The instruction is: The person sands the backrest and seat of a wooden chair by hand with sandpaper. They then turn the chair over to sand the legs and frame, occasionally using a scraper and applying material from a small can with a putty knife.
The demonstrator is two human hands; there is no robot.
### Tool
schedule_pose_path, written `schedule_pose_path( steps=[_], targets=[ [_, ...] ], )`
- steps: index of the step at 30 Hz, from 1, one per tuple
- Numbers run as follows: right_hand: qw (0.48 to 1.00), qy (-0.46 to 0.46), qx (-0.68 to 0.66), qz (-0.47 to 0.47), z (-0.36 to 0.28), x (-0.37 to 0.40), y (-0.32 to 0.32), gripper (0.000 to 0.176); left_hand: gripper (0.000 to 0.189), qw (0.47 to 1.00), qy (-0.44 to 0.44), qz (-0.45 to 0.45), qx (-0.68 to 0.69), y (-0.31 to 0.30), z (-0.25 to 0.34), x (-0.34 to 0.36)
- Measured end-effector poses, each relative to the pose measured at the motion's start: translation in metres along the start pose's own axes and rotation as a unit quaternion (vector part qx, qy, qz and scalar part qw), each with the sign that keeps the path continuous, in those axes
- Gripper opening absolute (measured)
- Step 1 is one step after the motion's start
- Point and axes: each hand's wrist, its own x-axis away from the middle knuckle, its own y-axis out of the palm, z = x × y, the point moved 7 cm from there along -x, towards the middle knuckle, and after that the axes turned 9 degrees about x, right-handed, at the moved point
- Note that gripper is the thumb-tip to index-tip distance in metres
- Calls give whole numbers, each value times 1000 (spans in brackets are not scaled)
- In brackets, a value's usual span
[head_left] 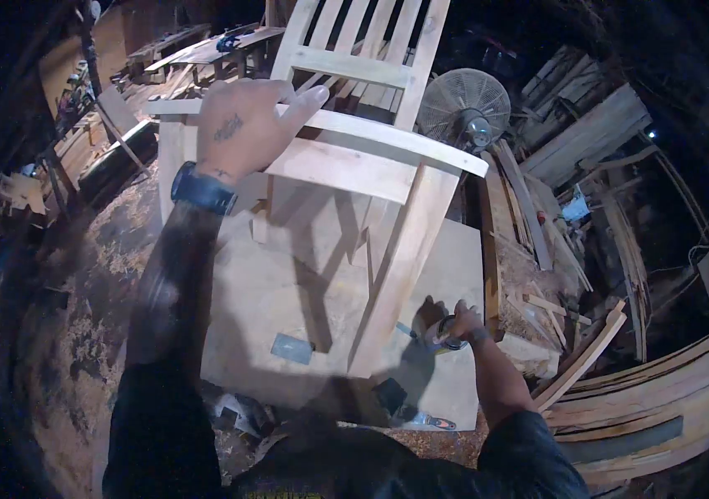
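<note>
A pale wooden chair [433, 208] with a slatted back stands on a light board [246, 333]. My left hand [242, 125], a dark watch at its wrist, is closed over the chair's front seat edge. Low at the right, beside the front leg, my right hand [467, 320] is closed on a small round container [452, 334] with a dark rim; its contents are too small to make out. On the board lie a grey flat sheet [292, 348], a dark block [389, 396] and a tool with an orange and black handle [438, 423].
Behind the chair stands a round fan [465, 106]. Stacked planks [654, 399] and loose boards crowd the right side. Wood shavings [113, 274] cover the floor at left, and a low bench [213, 51] with wood on it is farther back.
</note>
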Motion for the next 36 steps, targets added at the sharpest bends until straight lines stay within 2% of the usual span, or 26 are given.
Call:
schedule_pose_path(
  steps=[2, 3, 6, 7, 9, 11, 14, 17, 20, 21, 24, 25, 26, 27, 28, 29, 30, 31, 32, 34, 36],
  targets=[
    [1000, -2, 18, -13, -11, 18, -23, 63, 53, 1000, 15, 16, 15, 2, 1, 0],
    [1000, -4, 28, -1, -16, 27, -34, 64, 49, 1000, -8, -8, -10, 3, 3, -1],
    [998, -24, 60, 25, -23, 31, -36, 67, 54, 997, 38, 56, 48, 0, -2, 7],
    [996, -38, 72, 29, -19, 23, -28, 67, 47, 995, 31, 39, 86, -2, 0, 10],
    [998, -38, 57, 4, -14, 20, -20, 69, 45, 989, 109, 88, 47, -8, 10, 18],
    [999, -5, 1, -50, -20, 27, -38, 72, 45, 961, 252, 102, -43, 0, 12, 30],
    [998, 6, 34, -57, -25, 28, -48, 75, 47, 997, 78, 0, 14, -1, 5, 18],
    [999, 0, 8, -45, -5, 8, -25, 84, 50, 994, 71, 62, 59, -2, 5, 18],
    [999, 11, 13, -42, 0, -2, -17, 96, 54, 997, 6, 5, 78, 3, -3, 9],
    [999, 16, 16, -41, 3, -3, -12, 102, 57, 998, -8, 13, 57, 3, -4, 8],
    [999, 9, 18, -33, 2, 5, -15, 120, 53, 998, 25, 38, -41, 7, -4, 7],
    [998, 29, 46, -15, -2, 14, -17, 125, 54, 995, 52, 75, -42, 13, -13, 11],
    [996, 49, 75, -3, -7, 21, -21, 130, 44, 994, 51, 45, -84, 18, -17, 10],
    [996, 59, 58, -13, -2, 17, -13, 128, 46, 990, -1, -79, -119, 34, -24, 5],
    [996, 70, 41, -23, 2, 13, -7, 127, 39, 948, 163, -87, -259, 50, -36, 11],
    [996, 81, 25, -33, 7, 9, 1, 125, 27, 978, 96, -20, -185, 21, 19, 6],
    [995, 103, 16, 2, -8, 29, -18, 93, 22, 974, 99, 7, -203, 19, 22, 13],
    [996, 77, 50, 6, -22, 46, -35, 96, 23, 926, 248, 85, -271, 28, 15, 18],
    [995, 99, 26, 10, -16, 49, -33, 95, 25, 946, 254, 90, -179, 25, 14, 16],
    [990, 137, -20, 26, -5, 48, -32, 94, 29, 969, 213, 89, -82, 13, 27, 16],
    [991, 118, -52, 22, 0, 37, -25, 87, 33, 985, 156, 69, -24, 1, 37, 18]
  ],
)
